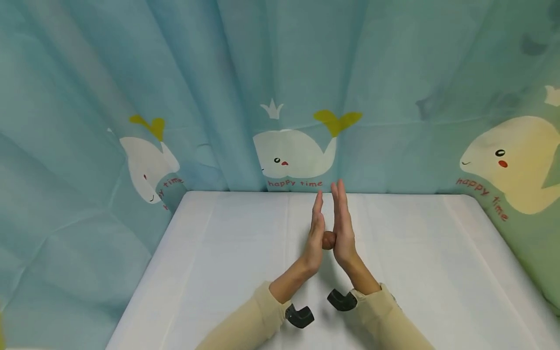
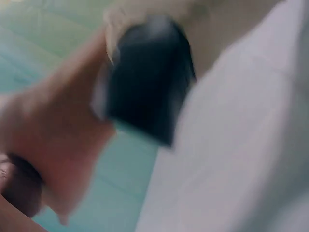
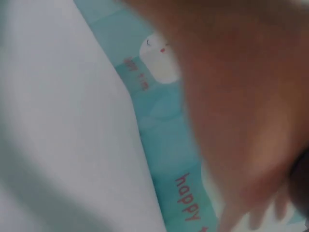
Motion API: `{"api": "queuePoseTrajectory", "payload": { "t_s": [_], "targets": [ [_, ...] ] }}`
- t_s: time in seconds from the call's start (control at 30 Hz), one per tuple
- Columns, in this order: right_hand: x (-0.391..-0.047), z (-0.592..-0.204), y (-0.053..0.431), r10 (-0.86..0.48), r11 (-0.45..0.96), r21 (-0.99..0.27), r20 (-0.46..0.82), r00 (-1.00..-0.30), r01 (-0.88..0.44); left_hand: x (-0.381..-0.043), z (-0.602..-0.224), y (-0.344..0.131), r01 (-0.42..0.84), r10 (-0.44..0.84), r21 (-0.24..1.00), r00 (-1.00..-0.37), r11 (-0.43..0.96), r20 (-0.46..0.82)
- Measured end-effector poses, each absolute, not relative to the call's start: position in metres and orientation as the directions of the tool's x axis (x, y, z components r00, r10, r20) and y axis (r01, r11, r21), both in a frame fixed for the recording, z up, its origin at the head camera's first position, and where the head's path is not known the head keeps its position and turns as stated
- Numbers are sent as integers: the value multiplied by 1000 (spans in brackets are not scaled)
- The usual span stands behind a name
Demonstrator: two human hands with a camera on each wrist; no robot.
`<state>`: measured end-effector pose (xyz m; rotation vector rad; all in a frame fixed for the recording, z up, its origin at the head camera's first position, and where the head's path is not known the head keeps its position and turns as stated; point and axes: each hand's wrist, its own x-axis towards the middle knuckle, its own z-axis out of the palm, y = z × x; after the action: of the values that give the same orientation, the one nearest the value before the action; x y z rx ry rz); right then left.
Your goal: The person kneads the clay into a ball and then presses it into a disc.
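A small brown ball [image 1: 328,240], roughly walnut-sized, sits between two upright palms above the white table. My left hand [image 1: 313,243] presses on its left side, fingers straight and pointing away. From the other side my right hand [image 1: 344,236] touches it with a flat palm, its fingers also extended and close together. The fingertips of the two hands stand apart. In the left wrist view the brown ball [image 2: 23,188] appears at the lower left, partly hidden by skin. Only a dark sliver of the ball [image 3: 301,186] shows at the right wrist view's edge.
A white-covered table [image 1: 236,272] lies under the hands. Behind it and at the sides hangs a blue-green curtain [image 1: 280,58] printed with white whales. Black wrist devices stick out at the left cuff [image 1: 300,317] and the right cuff [image 1: 342,300].
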<state>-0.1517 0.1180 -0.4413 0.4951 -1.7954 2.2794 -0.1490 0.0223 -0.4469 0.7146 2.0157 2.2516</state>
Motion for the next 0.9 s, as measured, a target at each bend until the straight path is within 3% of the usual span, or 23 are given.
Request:
{"api": "queuePoseTrajectory", "payload": {
  "t_s": [0.2,0.4,0.67,0.9],
  "targets": [
    [-158,-451,119,-53,-271,-897,378,-924,-351,-145,-431,22,333,310,921,-870,-202,383],
    [-140,-461,103,-79,-296,-869,435,-897,-396,-160,-425,19,432,259,894,-855,-120,449],
    [-144,-443,110,-32,-234,-877,438,-899,-419,-159,-442,20,306,349,945,-878,-113,327],
    [-160,-454,122,-27,-251,-883,417,-909,-397,-145,-433,22,294,378,936,-858,-191,347]
  ]
}}
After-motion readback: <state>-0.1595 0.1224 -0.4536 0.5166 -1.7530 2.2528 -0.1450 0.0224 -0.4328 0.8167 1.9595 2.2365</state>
